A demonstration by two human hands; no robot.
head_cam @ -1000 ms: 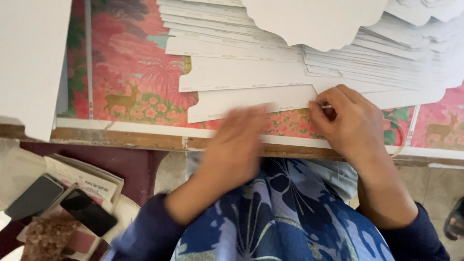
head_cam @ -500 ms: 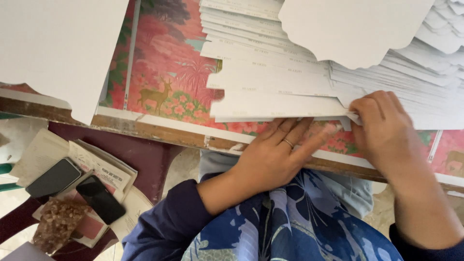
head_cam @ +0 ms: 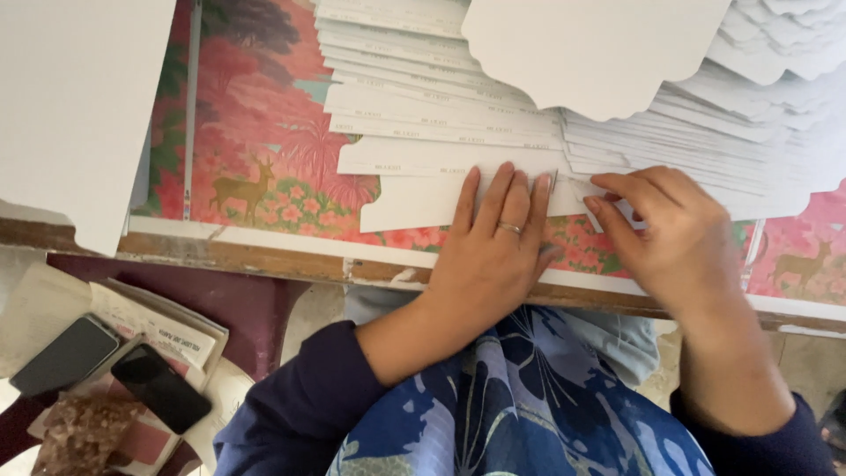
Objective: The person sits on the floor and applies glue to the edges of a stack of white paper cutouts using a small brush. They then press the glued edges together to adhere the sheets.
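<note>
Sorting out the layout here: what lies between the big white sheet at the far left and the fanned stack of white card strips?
In the head view, only a bare stretch of the pink deer-patterned table covering separates the white sheet from the fanned card strips.

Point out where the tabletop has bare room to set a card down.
Free: the deer-printed table cover between the large white sheet and the fanned white cards. Crowded: the right side, where card stacks and both hands, left hand and right hand, sit.

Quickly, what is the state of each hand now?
Left hand: open, flat on the front white card strip.
Right hand: fingers curled, pinching the card edge.
</note>
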